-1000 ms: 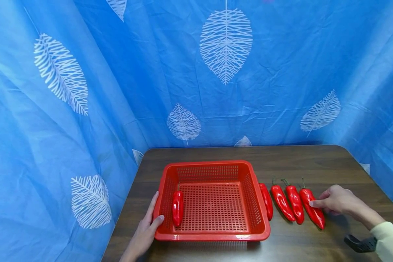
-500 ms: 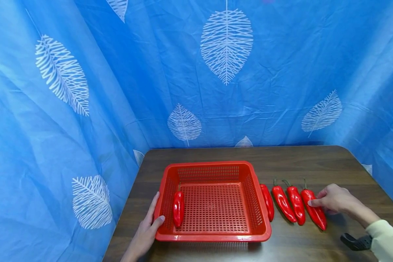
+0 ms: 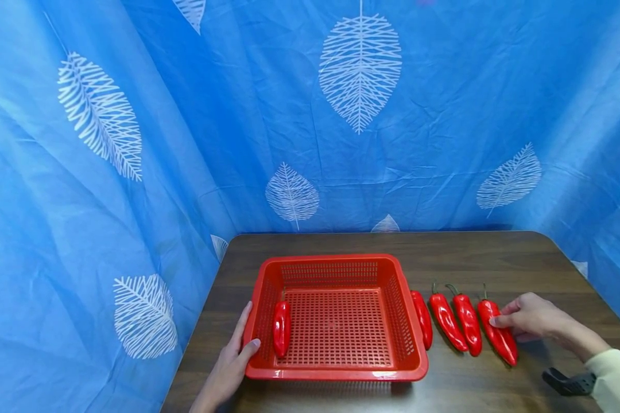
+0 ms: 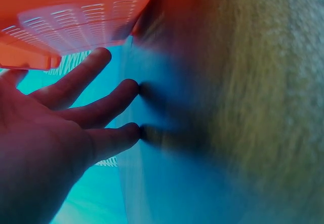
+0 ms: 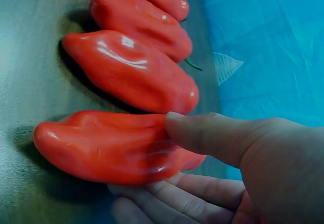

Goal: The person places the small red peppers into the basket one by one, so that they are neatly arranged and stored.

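At the right of the table, my right hand [image 3: 534,316] pinches the outermost red chili pepper [image 3: 496,335], thumb on top and fingers along its far side. In the right wrist view the pepper [image 5: 109,148] lies at the table surface under the thumb. My left hand [image 3: 227,367] is at the left side of a red plastic basket [image 3: 336,376], its thumb over the rim. Its other fingers [image 4: 109,105] look straight and spread in the left wrist view, below the basket wall. One red pepper [image 3: 281,330] lies inside the basket, near its left wall.
Two more peppers [image 3: 446,322] [image 3: 467,324] lie between the held one and the basket. Another pepper [image 3: 422,320], partly hidden, lies against the basket's right side. A black strap [image 3: 568,382] hangs at the right wrist. Blue leaf-print cloth [image 3: 372,189] stands behind the wooden table [image 3: 470,252].
The pinched pepper and my right hand have shifted very slightly to the right and toward the front. My left hand and the basket stay in place.
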Motion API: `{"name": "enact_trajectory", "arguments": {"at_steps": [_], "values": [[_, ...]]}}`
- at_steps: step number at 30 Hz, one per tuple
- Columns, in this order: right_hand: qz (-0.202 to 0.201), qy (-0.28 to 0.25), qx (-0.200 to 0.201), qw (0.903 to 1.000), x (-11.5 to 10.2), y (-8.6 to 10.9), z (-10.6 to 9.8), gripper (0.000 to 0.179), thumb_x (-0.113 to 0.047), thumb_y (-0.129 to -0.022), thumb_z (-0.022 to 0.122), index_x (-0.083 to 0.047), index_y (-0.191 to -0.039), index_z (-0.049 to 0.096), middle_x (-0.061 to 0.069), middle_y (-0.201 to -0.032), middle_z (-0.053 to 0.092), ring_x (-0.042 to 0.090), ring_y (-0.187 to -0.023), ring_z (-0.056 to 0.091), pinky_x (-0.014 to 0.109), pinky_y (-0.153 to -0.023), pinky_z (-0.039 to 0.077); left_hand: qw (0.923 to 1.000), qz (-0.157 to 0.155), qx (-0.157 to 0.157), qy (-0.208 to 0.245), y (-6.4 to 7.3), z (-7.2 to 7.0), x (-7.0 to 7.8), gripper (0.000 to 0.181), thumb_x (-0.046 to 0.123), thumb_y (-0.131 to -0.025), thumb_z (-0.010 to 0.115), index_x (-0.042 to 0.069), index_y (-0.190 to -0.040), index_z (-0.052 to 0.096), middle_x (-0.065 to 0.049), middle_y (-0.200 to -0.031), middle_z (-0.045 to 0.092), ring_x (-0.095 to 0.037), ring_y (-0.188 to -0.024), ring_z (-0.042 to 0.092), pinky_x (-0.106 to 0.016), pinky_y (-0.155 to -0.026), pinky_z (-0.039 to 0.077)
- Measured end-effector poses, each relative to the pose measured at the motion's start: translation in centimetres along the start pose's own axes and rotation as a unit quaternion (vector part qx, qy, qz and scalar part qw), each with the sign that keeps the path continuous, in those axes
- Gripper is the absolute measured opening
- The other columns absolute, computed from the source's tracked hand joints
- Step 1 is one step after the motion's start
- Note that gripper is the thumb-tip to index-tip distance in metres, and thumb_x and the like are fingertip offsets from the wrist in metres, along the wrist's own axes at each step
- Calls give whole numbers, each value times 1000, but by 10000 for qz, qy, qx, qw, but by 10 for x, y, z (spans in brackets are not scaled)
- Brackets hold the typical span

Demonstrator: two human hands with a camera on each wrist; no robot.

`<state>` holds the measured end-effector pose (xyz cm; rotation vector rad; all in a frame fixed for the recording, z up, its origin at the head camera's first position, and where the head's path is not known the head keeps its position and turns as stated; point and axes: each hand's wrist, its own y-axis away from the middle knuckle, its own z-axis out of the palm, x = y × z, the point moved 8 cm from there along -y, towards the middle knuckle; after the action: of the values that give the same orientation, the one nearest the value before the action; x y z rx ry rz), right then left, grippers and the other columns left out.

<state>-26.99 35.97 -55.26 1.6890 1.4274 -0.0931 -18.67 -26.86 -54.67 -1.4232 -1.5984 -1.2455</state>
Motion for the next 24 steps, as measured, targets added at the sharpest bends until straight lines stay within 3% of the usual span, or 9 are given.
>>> {"name": "enact_trajectory", "arguments": {"at_steps": [8,12,18,24], "values": [[-190,-432,-160,9988,-10,8,-5,59,-28,-103,77,24,-127,63,8,-104,80,27,-96,79,48,-86,69,10000,53,8,6,-1,1,-1,81,31,-109,63,40,-175,19,-22,-177,33,-38,-136,64,-59,-105,62],[-293,-811,-263,9959,-14,12,-9,66,-30,-106,73,26,-136,56,12,-111,81,27,-99,81,46,-89,69,10000,58,4,50,-1,2,-1,81,29,-108,63,40,-175,19,-22,-176,34,-37,-135,65,-59,-104,62],[-1011,-1791,-740,9758,-31,27,-19,70,-25,-114,59,29,-151,35,15,-129,78,25,-111,81,45,-96,67,9999,101,12,92,-1,2,0,80,29,-108,63,40,-175,20,-22,-175,35,-36,-132,66,-58,-103,63],[-1492,-2031,-680,9653,-58,36,-13,72,-24,-114,58,29,-155,30,11,-132,78,22,-111,81,43,-97,66,9998,152,23,120,-1,0,0,80,27,-108,63,39,-175,20,-22,-176,33,-38,-135,64,-57,-103,63]]}}
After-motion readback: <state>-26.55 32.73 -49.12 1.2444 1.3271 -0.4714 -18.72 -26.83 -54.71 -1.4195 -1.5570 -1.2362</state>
